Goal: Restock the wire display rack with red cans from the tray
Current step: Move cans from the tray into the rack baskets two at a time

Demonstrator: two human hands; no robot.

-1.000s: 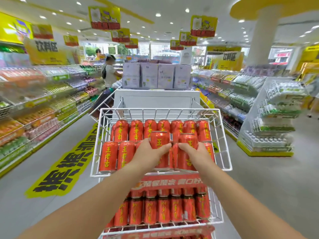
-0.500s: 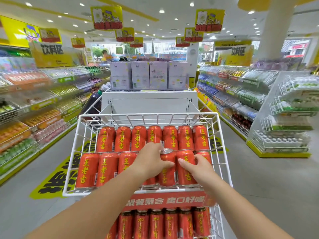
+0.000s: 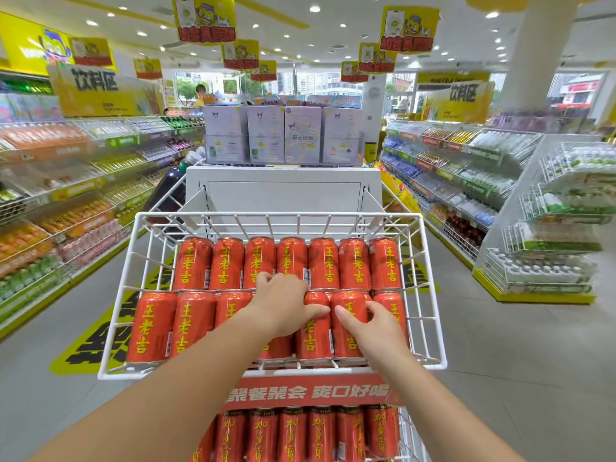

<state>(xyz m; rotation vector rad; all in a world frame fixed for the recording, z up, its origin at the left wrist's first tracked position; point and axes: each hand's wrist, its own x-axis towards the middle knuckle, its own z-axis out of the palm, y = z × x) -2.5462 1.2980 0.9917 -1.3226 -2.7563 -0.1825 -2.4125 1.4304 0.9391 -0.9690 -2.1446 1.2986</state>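
Note:
The white wire display rack stands right in front of me. Its top basket holds two rows of upright red cans: a back row and a front row. My left hand reaches into the front row from above and is closed on a red can, with the thumb across its face. Just to the right, my right hand grips the neighbouring red can, thumb on one side and fingers on the other. Both cans stand level with their row. No tray is in view.
A red banner runs under the basket, with more red cans on the shelf below. Behind the rack is a white stand topped with pale boxes. Drink shelves line the left aisle, more shelving and a wire bottle rack the right.
Both hands have lowered their cans from above the front row down into it. The view has moved closer to the basket.

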